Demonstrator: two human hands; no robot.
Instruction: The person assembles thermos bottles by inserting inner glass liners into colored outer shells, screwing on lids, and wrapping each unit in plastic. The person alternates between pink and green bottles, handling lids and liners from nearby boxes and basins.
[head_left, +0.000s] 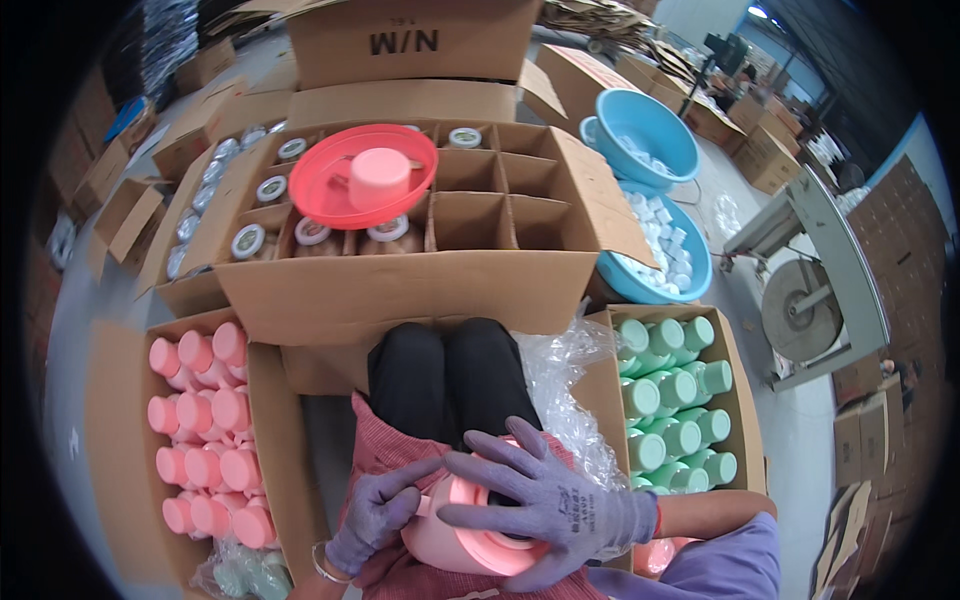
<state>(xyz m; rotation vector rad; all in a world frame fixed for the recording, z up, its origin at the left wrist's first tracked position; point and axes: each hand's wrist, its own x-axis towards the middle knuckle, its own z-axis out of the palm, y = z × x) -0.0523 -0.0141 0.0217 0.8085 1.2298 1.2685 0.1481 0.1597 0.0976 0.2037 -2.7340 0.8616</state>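
A pink plastic jug [440, 540] with a wide rim and a dark round part at its top lies tilted on my lap. My left hand [375, 515], in a grey-purple glove, is closed at its left side, the index finger stretched along the rim and the others curled by a small projection. Across the top spreads my right hand [545, 500], also gloved, its fingers apart and flat over the rim; it covers much of the opening. Beyond my knees, a red basin [310, 185] holding a pink cup [380, 178] rests on a divided carton [400, 290].
Left stands a carton of pink flasks [205, 412]; right, a carton of green flasks [675, 435]. Clear plastic wrap [570, 375] lies beside my right knee. Blue basins [690, 225] with small white pieces stand far right, near a metal machine [825, 290]. Capped containers [250, 240] fill some carton cells.
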